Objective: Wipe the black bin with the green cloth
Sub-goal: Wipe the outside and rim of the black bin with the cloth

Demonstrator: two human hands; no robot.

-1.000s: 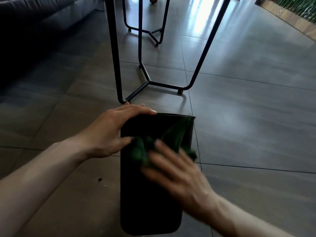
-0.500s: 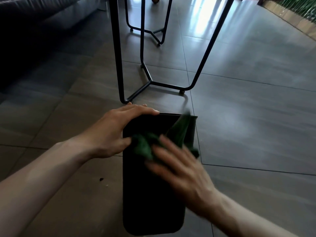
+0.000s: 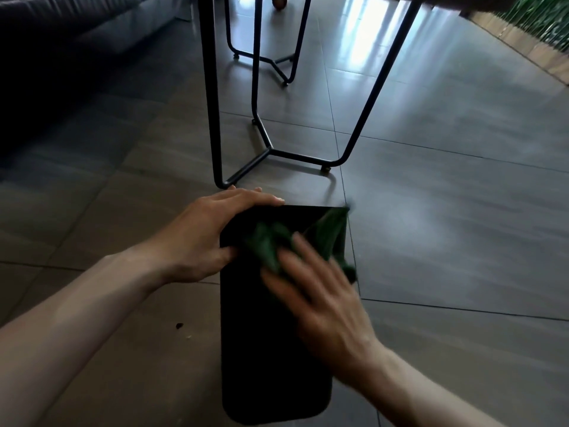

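Here I count one black bin (image 3: 271, 349) lying on the floor (image 3: 446, 226), one green cloth (image 3: 308, 241). My left hand (image 3: 209, 235) grips its far-left corner; my right hand (image 3: 317, 300) presses the cloth flat-fingered. No writing legible.

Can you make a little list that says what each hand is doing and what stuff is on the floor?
left hand: grips the far left corner of the bin, steadying it
right hand: presses the cloth on the bin with straight fingers, blurred
cloth: green, bunched, on the bin's far end, reaching its right edge
bin: black, long, on the floor
floor: grey tiles, small crumbs left of the bin
table legs: thin black metal, just beyond the bin
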